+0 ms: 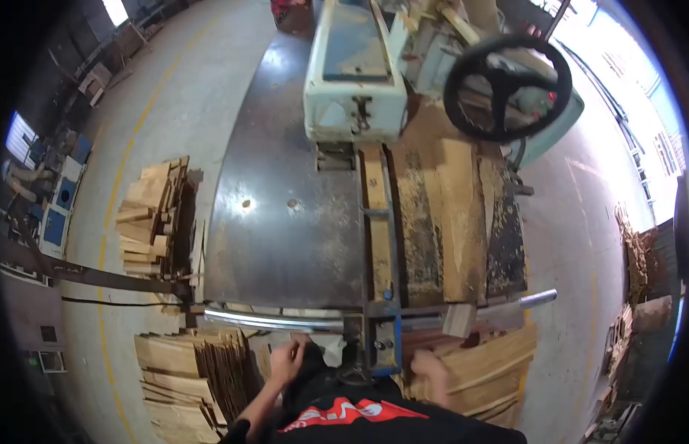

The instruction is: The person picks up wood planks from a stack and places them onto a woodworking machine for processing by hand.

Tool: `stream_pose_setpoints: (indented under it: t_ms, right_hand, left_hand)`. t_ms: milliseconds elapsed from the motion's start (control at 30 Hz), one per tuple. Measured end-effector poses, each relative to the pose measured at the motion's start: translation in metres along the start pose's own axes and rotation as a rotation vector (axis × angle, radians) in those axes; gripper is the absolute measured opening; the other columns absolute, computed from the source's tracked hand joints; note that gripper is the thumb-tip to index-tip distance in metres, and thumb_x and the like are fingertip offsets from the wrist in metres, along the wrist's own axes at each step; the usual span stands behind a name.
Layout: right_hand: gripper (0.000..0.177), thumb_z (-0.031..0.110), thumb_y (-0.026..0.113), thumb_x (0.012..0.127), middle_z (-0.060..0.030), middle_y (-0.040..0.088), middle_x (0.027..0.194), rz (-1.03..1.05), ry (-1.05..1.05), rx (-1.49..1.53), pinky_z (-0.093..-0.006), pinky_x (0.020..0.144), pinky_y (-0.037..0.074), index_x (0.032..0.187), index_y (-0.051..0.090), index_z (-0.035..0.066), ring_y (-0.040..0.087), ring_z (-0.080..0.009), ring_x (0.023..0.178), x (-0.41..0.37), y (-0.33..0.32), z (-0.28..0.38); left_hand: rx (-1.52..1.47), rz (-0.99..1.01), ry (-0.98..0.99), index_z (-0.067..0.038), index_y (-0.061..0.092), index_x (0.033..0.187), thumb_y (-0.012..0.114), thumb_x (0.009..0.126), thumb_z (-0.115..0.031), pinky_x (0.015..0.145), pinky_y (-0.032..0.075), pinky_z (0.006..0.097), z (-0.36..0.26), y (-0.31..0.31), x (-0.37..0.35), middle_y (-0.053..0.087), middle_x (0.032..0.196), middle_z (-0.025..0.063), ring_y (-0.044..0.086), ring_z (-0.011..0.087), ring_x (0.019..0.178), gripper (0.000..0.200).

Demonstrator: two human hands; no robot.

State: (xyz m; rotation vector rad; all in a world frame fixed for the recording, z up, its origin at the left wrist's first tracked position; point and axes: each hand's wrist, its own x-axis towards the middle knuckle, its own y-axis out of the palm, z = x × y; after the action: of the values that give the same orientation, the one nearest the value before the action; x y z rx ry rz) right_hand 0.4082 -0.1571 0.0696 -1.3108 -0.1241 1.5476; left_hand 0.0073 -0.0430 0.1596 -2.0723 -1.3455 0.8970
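My left hand [286,361] is low in the view, just below the chrome rail [274,320], near a pale cloth or glove [332,349]. Its fingers look curled, and what they hold, if anything, cannot be made out. My right hand [427,364] is blurred beside the blue bracket [386,344], over the edge of the boards [485,370] at the lower right; its fingers are smeared. Ahead, a long wooden board [463,222] lies on the right part of the machine table [285,244], next to the metal fence [392,222].
A pale green machine housing [355,111] stands over the table, with a black handwheel [507,87] at its right. Stacked boards [148,222] sit on the floor at the left, and another stack [185,377] is nearer. A dark beam [115,278] reaches the table's left edge.
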Motion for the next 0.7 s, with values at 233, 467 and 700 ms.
stream_pose_setpoints:
  t_ms: [233,467,700]
  right_hand:
    - [0.048,0.039,0.057,0.110,-0.0109,0.075,0.073,-0.490,-0.177,0.380,-0.0348,0.066,0.056,0.090,0.074,-0.001,0.074,-0.0193,0.068,-0.001,-0.311,0.229]
    - [0.042,0.038,0.060,0.107,-0.0069,0.078,0.086,-1.223,-0.455,0.871,-0.0353,0.079,0.053,0.095,0.079,0.003,0.073,-0.0199,0.084,0.369,-0.523,0.275]
    - [0.067,0.055,0.065,0.096,-0.0166,0.077,0.091,-1.193,-0.318,0.874,-0.0463,0.086,0.051,0.099,0.073,-0.011,0.070,-0.0288,0.089,0.424,-0.549,0.274]
  left_hand:
    - [-0.055,-0.927,0.221,-0.005,0.063,0.082,0.076,0.095,-0.015,0.063,0.046,0.0423,0.000,-0.137,0.150,0.061,0.076,0.0126,0.061,0.0327,0.070,0.020]
    - [0.079,-0.731,0.171,-0.007,0.061,0.076,0.083,0.089,-0.030,0.064,0.050,0.0445,-0.005,-0.146,0.227,0.062,0.075,0.0109,0.064,0.0339,0.072,0.035]
    - [0.133,-0.599,0.102,-0.011,0.058,0.071,0.087,0.085,-0.038,0.061,0.048,0.0417,-0.005,-0.155,0.232,0.057,0.070,0.0058,0.062,0.0288,0.070,0.042]
